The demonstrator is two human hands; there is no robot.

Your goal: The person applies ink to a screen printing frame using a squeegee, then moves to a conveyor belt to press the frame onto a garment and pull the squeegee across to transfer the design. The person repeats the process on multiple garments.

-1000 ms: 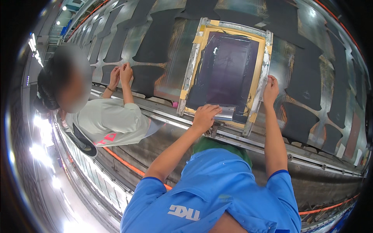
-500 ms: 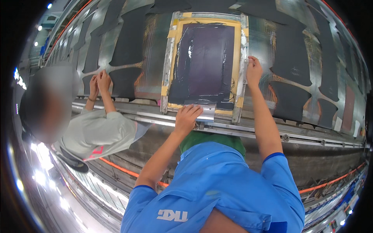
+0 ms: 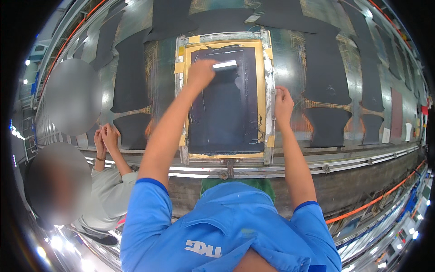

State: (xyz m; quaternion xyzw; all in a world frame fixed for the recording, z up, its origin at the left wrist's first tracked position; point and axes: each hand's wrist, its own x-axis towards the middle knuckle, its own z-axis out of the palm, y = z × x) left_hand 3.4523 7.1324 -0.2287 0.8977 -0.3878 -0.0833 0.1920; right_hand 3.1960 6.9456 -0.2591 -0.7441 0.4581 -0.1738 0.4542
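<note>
A screen printing frame (image 3: 269, 72) lies before me, metal with yellow tape around a dark mesh (image 3: 220, 113). My left hand (image 3: 200, 75) is closed round a squeegee with a pale silvery blade (image 3: 225, 65), over the far part of the mesh. Dark ink smears streak the mesh along its sides. At the frame's right side, my right hand (image 3: 284, 105) has its fingers curled against the metal edge, close to a small bolt.
Dark cut fabric pieces (image 3: 327, 68) lie on the long table (image 3: 290, 59) on both sides of the frame. A metal rail (image 3: 195, 172) runs along the near edge. On the left a co-worker in a grey shirt (image 3: 106, 192) holds both hands together over the table.
My left hand has carried the squeegee from the near edge of the frame to its far part. My right hand stays at the frame's right side. The whole view has shifted somewhat.
</note>
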